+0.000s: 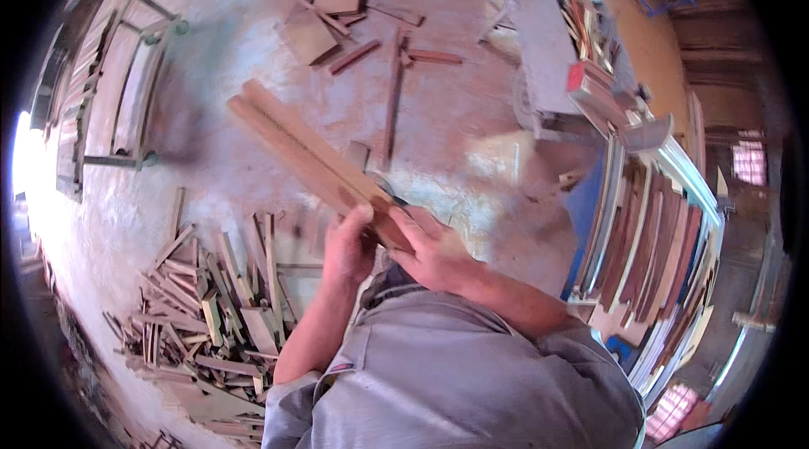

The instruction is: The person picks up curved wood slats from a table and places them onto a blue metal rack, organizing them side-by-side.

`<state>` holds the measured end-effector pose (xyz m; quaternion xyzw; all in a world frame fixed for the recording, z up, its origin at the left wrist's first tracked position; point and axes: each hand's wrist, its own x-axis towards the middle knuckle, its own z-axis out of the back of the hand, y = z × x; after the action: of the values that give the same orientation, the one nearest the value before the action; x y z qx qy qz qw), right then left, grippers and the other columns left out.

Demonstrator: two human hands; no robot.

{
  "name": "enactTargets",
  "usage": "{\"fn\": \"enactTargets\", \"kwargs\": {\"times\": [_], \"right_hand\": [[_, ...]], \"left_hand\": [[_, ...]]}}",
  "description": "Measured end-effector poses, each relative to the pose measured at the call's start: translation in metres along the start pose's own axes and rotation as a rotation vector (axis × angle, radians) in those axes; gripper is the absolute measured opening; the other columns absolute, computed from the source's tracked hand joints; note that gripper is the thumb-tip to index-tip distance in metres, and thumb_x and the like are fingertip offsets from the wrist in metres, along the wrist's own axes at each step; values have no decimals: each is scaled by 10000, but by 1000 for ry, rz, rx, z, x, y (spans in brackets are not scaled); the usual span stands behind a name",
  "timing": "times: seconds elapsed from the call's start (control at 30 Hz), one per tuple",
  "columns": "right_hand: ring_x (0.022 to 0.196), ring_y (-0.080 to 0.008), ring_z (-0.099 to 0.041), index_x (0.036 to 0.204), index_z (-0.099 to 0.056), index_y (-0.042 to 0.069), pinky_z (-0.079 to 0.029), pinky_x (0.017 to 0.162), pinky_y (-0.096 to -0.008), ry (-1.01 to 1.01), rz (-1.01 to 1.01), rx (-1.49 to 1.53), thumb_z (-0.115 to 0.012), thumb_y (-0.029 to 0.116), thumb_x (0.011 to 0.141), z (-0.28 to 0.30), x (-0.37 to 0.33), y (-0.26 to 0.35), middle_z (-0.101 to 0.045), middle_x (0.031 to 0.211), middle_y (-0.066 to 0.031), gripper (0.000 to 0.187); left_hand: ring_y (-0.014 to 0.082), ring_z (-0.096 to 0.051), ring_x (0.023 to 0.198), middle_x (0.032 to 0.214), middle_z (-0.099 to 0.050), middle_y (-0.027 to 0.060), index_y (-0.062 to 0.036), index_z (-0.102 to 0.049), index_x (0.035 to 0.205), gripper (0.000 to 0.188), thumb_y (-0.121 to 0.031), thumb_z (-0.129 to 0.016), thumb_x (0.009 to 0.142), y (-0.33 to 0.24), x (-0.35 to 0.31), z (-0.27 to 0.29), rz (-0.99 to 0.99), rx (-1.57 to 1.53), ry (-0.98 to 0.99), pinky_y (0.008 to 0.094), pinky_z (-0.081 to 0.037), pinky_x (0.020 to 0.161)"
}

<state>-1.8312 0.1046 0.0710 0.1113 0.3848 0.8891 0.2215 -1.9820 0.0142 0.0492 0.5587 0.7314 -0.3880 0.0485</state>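
Two long light-brown wooden strips [303, 150], or one piece with a dark groove along it, slant from my waist up toward the far left. My left hand [348, 248] is closed on the near left edge, its thumb lying on top. My right hand [431, 248] wraps the near end from the right, with its fingers across the wood. The far end sticks out free above the floor. A dark patch marks the wood close to my left thumb. Part of a dark round thing shows behind the strips by my right hand; I cannot tell its kind.
A large pile of wood offcuts [215, 322] lies at the lower left. Ahead on the floor are boards [310, 37] and a long reddish batten [393, 103]. At right stands a rack of upright boards [653, 251]; a metal-framed stand [126, 99] is at far left.
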Motion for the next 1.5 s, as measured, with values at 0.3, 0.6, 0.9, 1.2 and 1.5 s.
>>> {"fn": "enactTargets", "kwargs": {"times": [0.3,0.6,0.9,1.2,1.5], "right_hand": [[1074,-440,-581,1387,-452,-15,-506,881,-499,167,393,-34,-804,255,763,-28,240,68,-494,1288,-260,766],[1136,-450,-544,1384,-444,-52,-489,931,-485,304,535,-114,-774,220,768,-128,431,120,-487,1292,-267,749],[1172,-419,-567,1473,-366,-25,-482,953,-476,359,201,-69,-700,226,864,-273,623,214,-548,1258,-266,738],[904,-145,-609,1520,-361,23,-539,785,-320,608,-243,776,-537,150,981,-306,843,342,-606,1102,-73,581],[943,-154,-612,1421,-514,7,-512,811,-310,299,166,410,-604,195,931,-369,1169,348,-674,1103,-104,533]], "left_hand": [[325,-561,1268,1372,-566,188,42,-448,1394,570,-147,-632,889,-191,64,31,-414,-196,-154,487,-479,1075],[315,-604,1176,1248,-614,169,22,-495,1295,461,-129,-621,878,-346,146,147,-514,-312,-154,492,-494,1040],[192,-597,1033,1092,-612,55,-62,-516,1231,313,-162,-608,950,-555,224,279,-495,-237,-249,379,-491,933],[255,-520,1301,1505,-441,198,-5,-197,1581,722,-229,-576,1009,-760,195,368,-621,464,-477,350,-459,1037],[147,-603,704,871,-602,57,10,-563,1185,270,-141,-557,961,-643,117,616,-541,-155,-1203,263,-479,574]]}}
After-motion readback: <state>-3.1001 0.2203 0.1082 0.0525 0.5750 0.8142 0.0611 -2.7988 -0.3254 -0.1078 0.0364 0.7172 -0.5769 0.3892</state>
